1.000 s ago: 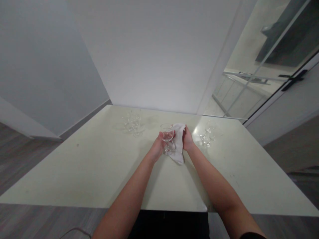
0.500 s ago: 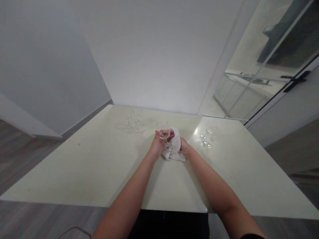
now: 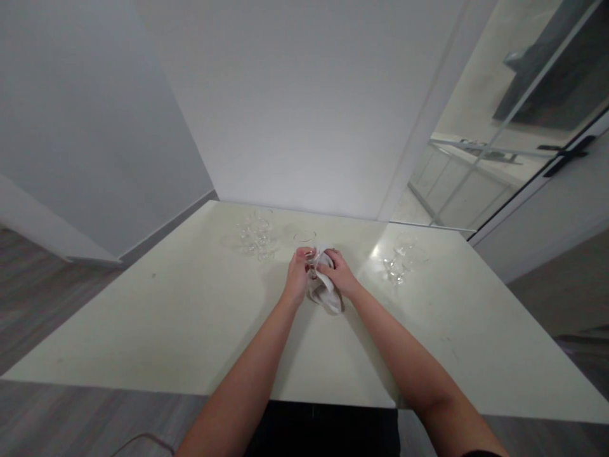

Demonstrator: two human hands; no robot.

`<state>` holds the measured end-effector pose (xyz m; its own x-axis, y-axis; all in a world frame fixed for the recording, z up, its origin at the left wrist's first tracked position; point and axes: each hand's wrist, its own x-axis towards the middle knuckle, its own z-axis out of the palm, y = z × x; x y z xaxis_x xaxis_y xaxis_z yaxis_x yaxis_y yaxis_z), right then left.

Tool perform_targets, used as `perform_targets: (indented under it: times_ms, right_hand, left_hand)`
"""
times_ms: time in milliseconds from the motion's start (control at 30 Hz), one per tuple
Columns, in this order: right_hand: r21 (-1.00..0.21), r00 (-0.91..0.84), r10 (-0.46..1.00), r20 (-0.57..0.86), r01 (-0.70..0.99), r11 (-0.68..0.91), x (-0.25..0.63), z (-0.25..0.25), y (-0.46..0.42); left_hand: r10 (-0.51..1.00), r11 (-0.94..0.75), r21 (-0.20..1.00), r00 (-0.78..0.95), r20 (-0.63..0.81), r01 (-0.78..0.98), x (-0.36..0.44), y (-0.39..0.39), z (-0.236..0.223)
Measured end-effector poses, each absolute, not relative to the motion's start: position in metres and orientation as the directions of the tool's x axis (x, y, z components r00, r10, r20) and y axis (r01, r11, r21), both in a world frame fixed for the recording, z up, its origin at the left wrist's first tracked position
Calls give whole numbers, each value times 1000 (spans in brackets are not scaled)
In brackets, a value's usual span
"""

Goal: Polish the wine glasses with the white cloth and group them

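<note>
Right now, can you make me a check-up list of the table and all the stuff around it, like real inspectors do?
Surface: pale tabletop, shiny, with a small dark spot at left.
Job's things: stemmed glass, rim up; white cloth by its lower part; glassware at left and glassware at right, too see-through to count.
Clutter: nothing seen.
Hands: left hand holds the glass; right hand holds the cloth.
Cables: thin cord on the floor, lower left.
Surroundings: white wall; black door handle at right.

Looks like a home. Shows plain pale walls (image 3: 295,114), grey wood-look flooring (image 3: 42,285), glass panels (image 3: 451,174) and a black door handle (image 3: 569,156).
</note>
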<state>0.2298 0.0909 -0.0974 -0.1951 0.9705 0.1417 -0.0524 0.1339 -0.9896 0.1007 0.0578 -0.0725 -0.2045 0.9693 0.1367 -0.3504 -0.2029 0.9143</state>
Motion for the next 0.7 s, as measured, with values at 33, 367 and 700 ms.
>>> perform_targets:
  times_ms: [33, 367, 700]
  right_hand:
    - [-981, -133, 975, 180, 42, 187, 232, -97, 93]
    - [-896, -455, 887, -76, -359, -261, 218, -101, 89]
    - [-892, -452, 889, -65, -374, -255, 225, -99, 82]
  left_hand:
    - [977, -173, 891, -187, 102, -420, 101, 59, -71]
    - [986, -159, 898, -114, 122, -410, 104, 59, -76]
    - [899, -337, 910, -370, 234, -242, 99, 61, -84]
